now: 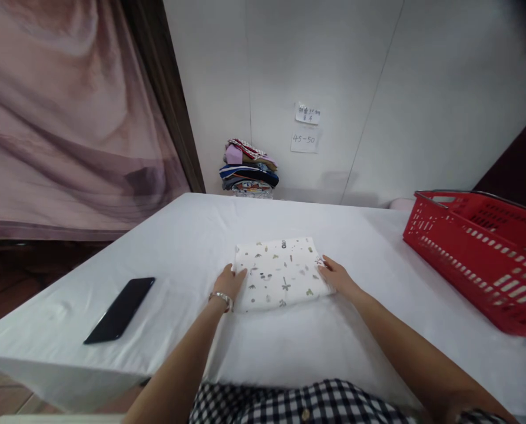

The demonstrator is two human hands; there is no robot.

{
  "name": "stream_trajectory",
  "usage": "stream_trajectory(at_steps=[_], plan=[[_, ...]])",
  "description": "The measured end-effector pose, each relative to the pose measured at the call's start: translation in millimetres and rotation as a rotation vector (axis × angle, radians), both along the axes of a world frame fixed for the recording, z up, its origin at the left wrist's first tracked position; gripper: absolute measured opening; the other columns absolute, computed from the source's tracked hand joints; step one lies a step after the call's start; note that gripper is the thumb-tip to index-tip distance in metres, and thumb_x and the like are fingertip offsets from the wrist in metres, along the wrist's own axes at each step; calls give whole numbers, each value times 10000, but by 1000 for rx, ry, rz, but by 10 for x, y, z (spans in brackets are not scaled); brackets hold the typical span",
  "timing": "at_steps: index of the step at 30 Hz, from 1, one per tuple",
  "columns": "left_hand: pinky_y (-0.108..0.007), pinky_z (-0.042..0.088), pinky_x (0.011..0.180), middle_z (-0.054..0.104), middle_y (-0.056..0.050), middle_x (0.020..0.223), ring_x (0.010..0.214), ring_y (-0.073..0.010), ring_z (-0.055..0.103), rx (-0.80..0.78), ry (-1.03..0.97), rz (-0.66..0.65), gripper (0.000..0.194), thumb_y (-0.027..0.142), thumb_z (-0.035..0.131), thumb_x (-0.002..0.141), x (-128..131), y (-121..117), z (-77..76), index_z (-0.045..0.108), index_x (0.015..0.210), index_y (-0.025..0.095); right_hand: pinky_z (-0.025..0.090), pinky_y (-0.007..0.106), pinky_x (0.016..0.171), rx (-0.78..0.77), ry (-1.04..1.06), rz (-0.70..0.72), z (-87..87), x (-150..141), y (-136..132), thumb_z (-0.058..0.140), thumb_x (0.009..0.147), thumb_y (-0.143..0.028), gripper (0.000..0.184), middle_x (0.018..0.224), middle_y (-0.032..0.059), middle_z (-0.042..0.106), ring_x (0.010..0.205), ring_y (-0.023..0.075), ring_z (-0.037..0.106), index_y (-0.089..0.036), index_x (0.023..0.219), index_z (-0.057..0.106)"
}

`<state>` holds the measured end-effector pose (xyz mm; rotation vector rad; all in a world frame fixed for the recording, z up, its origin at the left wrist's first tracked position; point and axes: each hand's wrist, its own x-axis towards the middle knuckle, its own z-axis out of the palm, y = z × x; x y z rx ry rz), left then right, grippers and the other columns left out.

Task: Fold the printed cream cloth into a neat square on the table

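A folded white cloth [280, 274] with small green and grey prints lies flat on the white-covered table [192, 235] in front of me. My left hand [231, 281], with a bracelet at the wrist, grips its left edge, thumb on top. At the opposite edge, my right hand [337, 277] pinches the cloth near its right side, with the thumb over the print. Some fingertips of both hands are hidden by the cloth. Whether the folded piece is a garment cannot be made out.
A black phone [120, 311] lies on the table to the left. The red plastic basket [479, 259] stands at the right. Beyond the far edge is a stack of folded clothes [248, 171] against the wall, near paper notes [304, 140]. A pink curtain [68, 118] hangs at left.
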<state>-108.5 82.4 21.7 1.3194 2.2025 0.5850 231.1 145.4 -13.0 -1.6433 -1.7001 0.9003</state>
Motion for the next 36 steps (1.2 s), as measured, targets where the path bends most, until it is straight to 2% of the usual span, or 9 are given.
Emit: stream_trajectory(at_steps=[6,10,12,16,20,24,28,32,36], plan=[[-316,428,825,573,-161,1159,1040,-262,552,-40,-54,21,557,462,514,726,90,157,58,509,1144,93,392,373,923,-30,-154,-15,155,-156,-14,477,754,-440,643,1256,121,511,1107,253,509,-134,1314,395],[-266,439,778,629,-93,1074,963,-204,592,114,-84,41,488,401,549,721,15,221,55,513,1143,157,371,396,942,97,-250,-12,45,-219,-169,422,783,-429,573,1247,91,516,1133,259,479,-172,1295,419],[-264,442,769,638,-86,1054,945,-201,598,109,-84,54,480,394,570,709,-33,232,30,524,1129,167,376,392,937,147,-283,9,-33,-226,-257,390,800,-451,572,1240,91,518,1127,255,481,-168,1296,415],[-287,430,803,622,-98,1089,992,-218,577,71,-66,59,505,420,576,708,-75,176,-26,517,1143,168,377,398,937,180,-328,21,-105,-189,-322,371,808,-493,584,1231,100,520,1126,260,480,-169,1291,422],[-283,431,791,636,-86,1048,954,-201,589,125,-103,117,503,499,486,764,-73,-40,-48,517,1148,175,394,408,924,203,-362,8,-20,-177,-317,381,801,-525,643,1285,111,470,1149,276,457,-173,1338,348],[-258,435,730,663,-45,913,831,-168,603,206,-154,111,348,471,464,787,-47,-334,-75,612,949,201,293,394,1023,453,-407,167,213,-396,-391,361,836,-487,622,1389,101,333,1272,253,297,-155,1358,302],[-246,420,673,641,-26,801,735,-145,579,246,-138,122,253,418,511,762,4,-514,-90,609,823,192,222,405,1057,481,-450,383,375,-818,-457,319,866,-485,569,1448,55,223,1323,236,183,-201,1359,310],[-245,401,643,602,-10,729,689,-135,548,224,-104,138,222,412,549,729,24,-579,-82,565,726,191,148,461,1060,385,-589,539,263,-1126,-457,273,871,-520,580,1456,54,202,1335,252,129,-220,1367,300],[-239,378,604,535,9,673,642,-123,505,236,-82,69,263,433,560,706,17,-624,-79,496,618,193,107,474,1057,357,-698,597,98,-1200,-467,227,879,-530,566,1443,48,243,1334,238,136,-234,1349,339]])
